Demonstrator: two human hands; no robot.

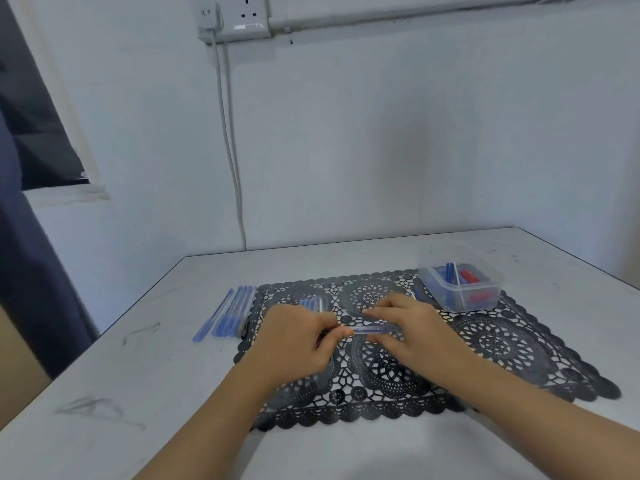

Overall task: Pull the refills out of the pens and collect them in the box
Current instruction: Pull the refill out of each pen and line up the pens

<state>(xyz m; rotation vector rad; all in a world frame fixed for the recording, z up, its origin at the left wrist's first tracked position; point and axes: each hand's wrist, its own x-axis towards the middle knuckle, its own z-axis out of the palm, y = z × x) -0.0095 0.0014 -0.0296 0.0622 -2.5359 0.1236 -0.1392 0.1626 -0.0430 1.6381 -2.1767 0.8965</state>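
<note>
Only the person's forearms and hands showed. The left forearm point(214, 410) and right forearm point(519, 407) were bare along all their visible length, slim and smooth, narrowing at the wrists. The left hand point(294, 336) and right hand point(412, 327) were bare as well, with slender fingers. The nails were too blurred to make out.

Dim, cool bluish light, soft faint shadows, slight overall blur, wide-angle bending at edges.

No legible text, pale marking on the wall socket point(239, 20) too blurred to read
</note>
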